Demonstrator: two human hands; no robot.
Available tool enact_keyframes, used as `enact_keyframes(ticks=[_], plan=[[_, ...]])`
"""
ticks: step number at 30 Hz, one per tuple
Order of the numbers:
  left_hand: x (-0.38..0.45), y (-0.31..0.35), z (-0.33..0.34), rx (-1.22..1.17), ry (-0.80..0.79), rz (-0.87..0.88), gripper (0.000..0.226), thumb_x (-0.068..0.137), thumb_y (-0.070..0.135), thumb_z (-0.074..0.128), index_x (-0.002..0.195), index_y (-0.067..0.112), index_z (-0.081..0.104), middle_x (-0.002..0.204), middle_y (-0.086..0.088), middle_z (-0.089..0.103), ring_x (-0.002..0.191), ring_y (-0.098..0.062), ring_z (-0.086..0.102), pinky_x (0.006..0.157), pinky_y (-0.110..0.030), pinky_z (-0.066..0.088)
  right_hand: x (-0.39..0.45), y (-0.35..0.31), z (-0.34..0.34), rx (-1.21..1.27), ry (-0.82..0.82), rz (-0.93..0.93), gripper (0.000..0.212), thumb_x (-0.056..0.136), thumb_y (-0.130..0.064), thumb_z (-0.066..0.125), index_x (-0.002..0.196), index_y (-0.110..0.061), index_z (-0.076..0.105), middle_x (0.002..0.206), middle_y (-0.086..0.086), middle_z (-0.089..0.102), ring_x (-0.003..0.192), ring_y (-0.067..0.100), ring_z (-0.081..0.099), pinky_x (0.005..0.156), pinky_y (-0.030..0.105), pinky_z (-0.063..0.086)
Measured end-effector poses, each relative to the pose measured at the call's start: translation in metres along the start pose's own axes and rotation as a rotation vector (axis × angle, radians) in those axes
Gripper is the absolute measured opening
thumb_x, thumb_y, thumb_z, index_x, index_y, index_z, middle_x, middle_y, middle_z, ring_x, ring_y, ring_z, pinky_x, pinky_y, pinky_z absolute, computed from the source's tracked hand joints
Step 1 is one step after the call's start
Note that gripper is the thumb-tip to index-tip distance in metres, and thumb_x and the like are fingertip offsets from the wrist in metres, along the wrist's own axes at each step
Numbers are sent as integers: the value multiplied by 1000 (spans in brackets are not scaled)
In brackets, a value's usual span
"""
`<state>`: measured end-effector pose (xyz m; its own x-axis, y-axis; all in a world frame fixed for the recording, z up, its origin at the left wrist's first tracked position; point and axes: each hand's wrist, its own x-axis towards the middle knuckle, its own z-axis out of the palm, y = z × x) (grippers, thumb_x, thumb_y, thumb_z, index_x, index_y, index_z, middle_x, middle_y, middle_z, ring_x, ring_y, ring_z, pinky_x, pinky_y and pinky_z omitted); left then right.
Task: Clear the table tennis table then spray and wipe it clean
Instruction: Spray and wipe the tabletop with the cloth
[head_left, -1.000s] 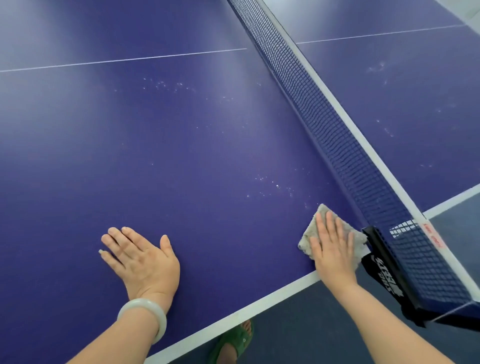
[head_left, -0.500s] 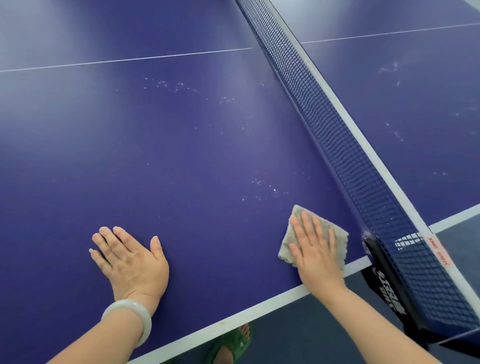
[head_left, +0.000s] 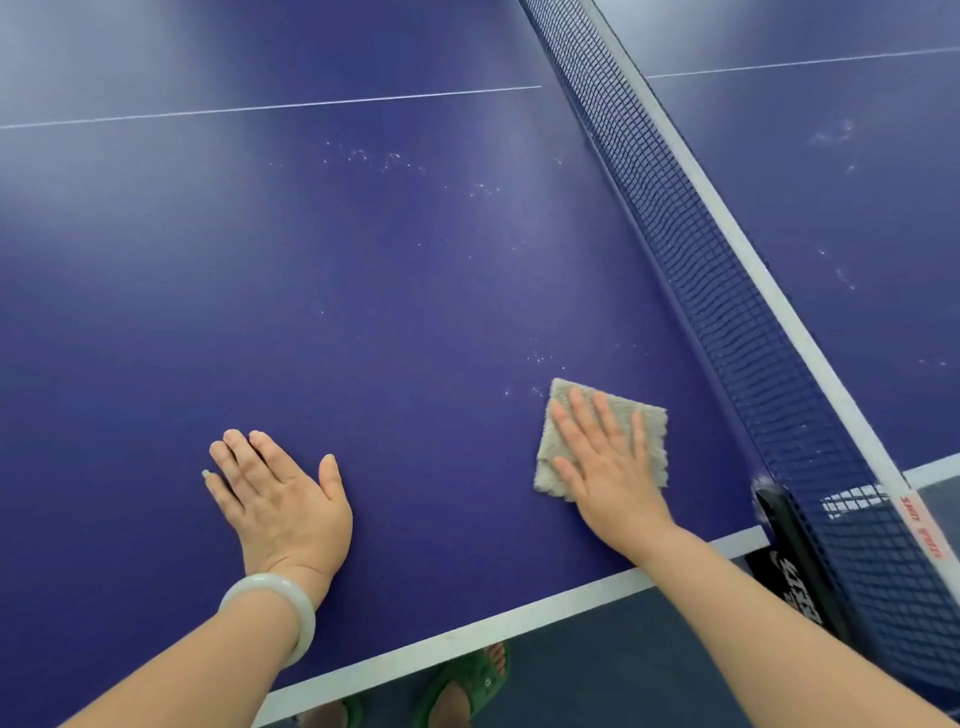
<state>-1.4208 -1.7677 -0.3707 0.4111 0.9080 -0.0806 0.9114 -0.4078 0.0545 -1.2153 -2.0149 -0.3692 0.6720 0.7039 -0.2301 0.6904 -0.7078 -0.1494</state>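
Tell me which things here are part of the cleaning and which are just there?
Part of the job:
- right hand, pressing flat on the cloth
- table top, with white specks
- left hand, resting flat on the table

Just there:
- net
- net clamp
- bracelet
- green sandals

Even, soft daylight fills the scene, bright without harshness. A broad pale sheen washes over the far part of the blue table (head_left: 363, 270), strongest at the upper left, where the colour fades toward grey. Shadows are faint, only a thin dark rim under each palm. Focus is sharp throughout; the wide lens bends the net (head_left: 727, 291) and white lines near the edges.
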Motion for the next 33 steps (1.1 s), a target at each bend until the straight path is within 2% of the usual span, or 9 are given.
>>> enact_keyframes(ticks=[5, 8, 14, 16, 21, 23, 25, 30, 33], plan=[[-1, -1, 2, 6, 10, 3, 79, 95, 46, 28, 149, -9, 15, 157, -29, 12, 148, -41, 5, 121, -54, 3, 38, 66, -19, 94, 87, 535, 63, 102, -47, 23, 156, -28, -4, 164, -2, -9, 150, 19, -9, 119, 56, -4], [0, -1, 3, 15, 15, 7, 80, 94, 47, 26, 149, -10, 16, 157, -29, 13, 148, -41, 6, 121, -53, 3, 75, 48, -32, 152, 83, 645, 64, 102, -48, 22, 157, -25, -3, 164, 1, -9, 150, 20, -11, 118, 58, -4], [-1, 0, -1, 37, -4, 7, 81, 93, 49, 20, 150, -8, 15, 158, -27, 11, 149, -39, 4, 121, -53, 4, 69, -54, -9, 14, 12, -133, 59, 100, -51, 13, 149, -38, -17, 156, -16, -24, 147, 11, -22, 113, 40, -27], [-1, 0, -1, 35, -5, 6, 81, 93, 49, 19, 150, -8, 15, 158, -27, 11, 149, -39, 4, 121, -53, 4, 64, -35, -9, 11, -1, -216, 59, 102, -50, 20, 149, -39, -15, 159, -16, -17, 148, 9, -19, 113, 36, -27], [0, 1, -2, 38, -1, 12, 82, 92, 49, 19, 149, -9, 18, 157, -29, 14, 148, -41, 6, 121, -53, 5, 69, 29, -23, 97, 80, 485, 61, 102, -47, 19, 155, -29, -7, 164, -4, -8, 150, 16, -12, 119, 50, -11], [-1, 0, -1, 34, -8, 12, 81, 93, 49, 20, 149, -9, 18, 158, -28, 13, 148, -40, 6, 121, -53, 4, 77, 2, -23, 131, 107, 600, 63, 102, -47, 19, 155, -26, -7, 164, 0, -8, 150, 20, -11, 119, 53, -9], [0, 0, -1, 46, -11, 13, 82, 93, 50, 17, 150, -8, 16, 158, -27, 12, 149, -39, 5, 121, -53, 5, 84, -46, -18, 115, 117, 463, 64, 102, -46, 24, 156, -25, -4, 164, 0, -6, 151, 21, -7, 118, 51, -12], [0, 1, -1, 68, -23, 11, 84, 91, 53, 8, 151, -6, 13, 160, -25, 9, 149, -37, 1, 121, -52, 4, 74, -126, 1, -46, 10, -298, 59, 102, -49, 18, 155, -34, -3, 162, -10, -11, 150, 17, -14, 117, 44, -21], [0, 0, -2, 62, -36, 9, 84, 91, 52, 8, 151, -6, 12, 159, -25, 8, 149, -38, 1, 121, -52, 3, 75, -78, -4, -35, 10, -236, 60, 103, -45, 26, 153, -34, -4, 157, -13, -16, 150, 15, -11, 115, 38, -23]])
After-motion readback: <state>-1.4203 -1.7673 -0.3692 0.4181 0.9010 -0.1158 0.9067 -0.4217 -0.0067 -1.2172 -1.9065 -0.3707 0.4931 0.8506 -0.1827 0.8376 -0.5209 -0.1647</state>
